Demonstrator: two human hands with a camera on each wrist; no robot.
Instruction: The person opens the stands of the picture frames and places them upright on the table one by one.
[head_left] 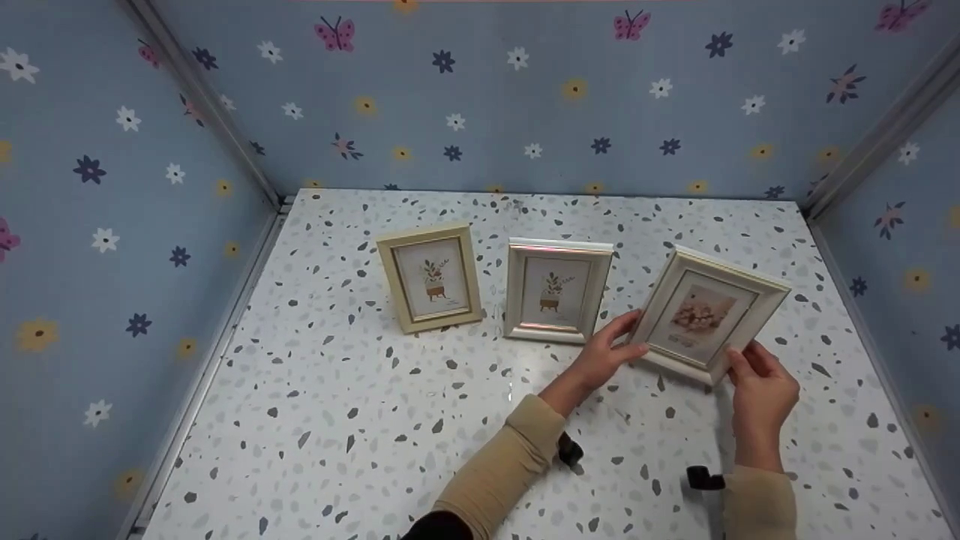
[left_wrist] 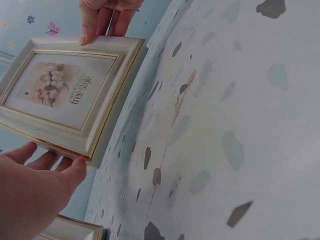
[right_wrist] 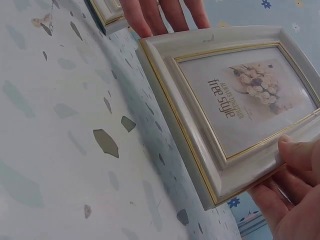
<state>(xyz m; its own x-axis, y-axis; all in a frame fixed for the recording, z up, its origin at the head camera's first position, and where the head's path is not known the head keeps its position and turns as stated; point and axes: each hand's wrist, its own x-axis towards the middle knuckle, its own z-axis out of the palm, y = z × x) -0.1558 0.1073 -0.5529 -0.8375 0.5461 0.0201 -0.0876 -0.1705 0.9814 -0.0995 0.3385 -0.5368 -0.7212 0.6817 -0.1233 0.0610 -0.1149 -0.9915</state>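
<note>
Both hands hold a cream picture frame (head_left: 716, 289) with thin gold lines, tilted to the right in the head view. It shows a bouquet and the words "free style" in the right wrist view. My left hand (head_left: 604, 356) grips its left side near the lower corner, and my right hand (head_left: 765, 390) pinches the right side, thumb on the front and fingers behind. The frame's lower edge is close over the speckled tabletop (head_left: 420, 435). Just left of my left hand stands a second, silvery-white frame (head_left: 517, 292) with a potted-plant picture.
A pale gold frame (head_left: 472, 292) with a similar plant picture stands upright farther left, slightly angled. Blue panels (head_left: 495, 97) with flowers and butterflies wall in the table at the back and both sides. Dark wrist straps or mounts (head_left: 705, 478) sit by the tan sleeves.
</note>
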